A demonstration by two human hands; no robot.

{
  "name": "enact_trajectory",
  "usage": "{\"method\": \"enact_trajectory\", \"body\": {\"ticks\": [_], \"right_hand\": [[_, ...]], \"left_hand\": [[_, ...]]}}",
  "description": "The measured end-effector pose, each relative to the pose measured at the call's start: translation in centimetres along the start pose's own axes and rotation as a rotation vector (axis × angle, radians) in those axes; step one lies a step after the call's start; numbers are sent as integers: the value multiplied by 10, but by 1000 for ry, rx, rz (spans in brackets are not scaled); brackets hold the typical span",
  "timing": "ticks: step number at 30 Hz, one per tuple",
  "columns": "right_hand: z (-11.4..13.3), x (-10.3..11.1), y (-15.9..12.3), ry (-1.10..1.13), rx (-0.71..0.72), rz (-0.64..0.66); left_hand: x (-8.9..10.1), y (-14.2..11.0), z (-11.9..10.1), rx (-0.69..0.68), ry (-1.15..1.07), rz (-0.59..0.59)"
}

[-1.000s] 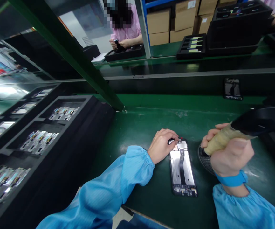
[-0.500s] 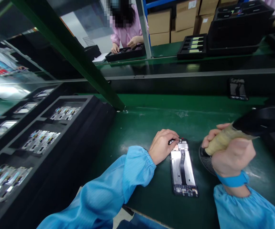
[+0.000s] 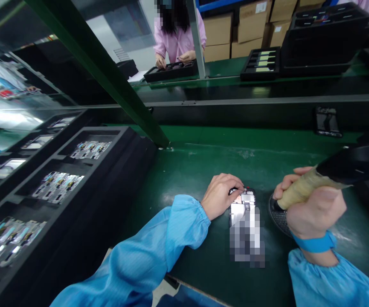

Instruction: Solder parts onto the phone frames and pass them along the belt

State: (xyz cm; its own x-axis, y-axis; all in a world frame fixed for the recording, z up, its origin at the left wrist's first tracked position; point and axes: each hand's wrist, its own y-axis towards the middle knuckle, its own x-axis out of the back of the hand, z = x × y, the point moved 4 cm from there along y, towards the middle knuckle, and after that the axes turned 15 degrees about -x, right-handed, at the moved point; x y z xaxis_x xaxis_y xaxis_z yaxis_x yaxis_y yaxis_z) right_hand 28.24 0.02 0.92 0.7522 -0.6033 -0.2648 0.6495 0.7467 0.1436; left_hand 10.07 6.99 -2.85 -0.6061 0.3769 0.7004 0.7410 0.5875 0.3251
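Note:
An opened phone lies on the green worktop, its inner parts facing up and its lower part blurred out. My left hand is closed at its top left corner, with thumb and fingertips pinching the upper edge. My right hand wraps around a thick handle bound in yellowish tape, belonging to a black tool that widens toward the right edge. What kind of tool it is I cannot tell. Beneath that hand sits a round black textured base, partly covered.
Black foam trays on the left hold several metal phone parts. A green post slants across. Another phone lies at the back right. Across the bench, a person in pink handles a black tray.
The view has shifted slightly, so the scene sits a little further right. Both hands keep their grips, and the phone has stayed in place under my left hand.

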Motion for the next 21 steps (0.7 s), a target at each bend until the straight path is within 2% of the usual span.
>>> {"method": "enact_trajectory", "body": {"ticks": [7,13,18,21], "right_hand": [[2,-1,0,-23,23,-2],[1,0,1,-5,-18,3],[1,-1,0,6,8,5],[2,-2,0,11,31,17]], "left_hand": [[1,-1,1,-21,5,-31],[-2,-3,1,-63,43,-21],[-1,0,1,-86,70,19],[0,4,0,-148,127,72]]}}
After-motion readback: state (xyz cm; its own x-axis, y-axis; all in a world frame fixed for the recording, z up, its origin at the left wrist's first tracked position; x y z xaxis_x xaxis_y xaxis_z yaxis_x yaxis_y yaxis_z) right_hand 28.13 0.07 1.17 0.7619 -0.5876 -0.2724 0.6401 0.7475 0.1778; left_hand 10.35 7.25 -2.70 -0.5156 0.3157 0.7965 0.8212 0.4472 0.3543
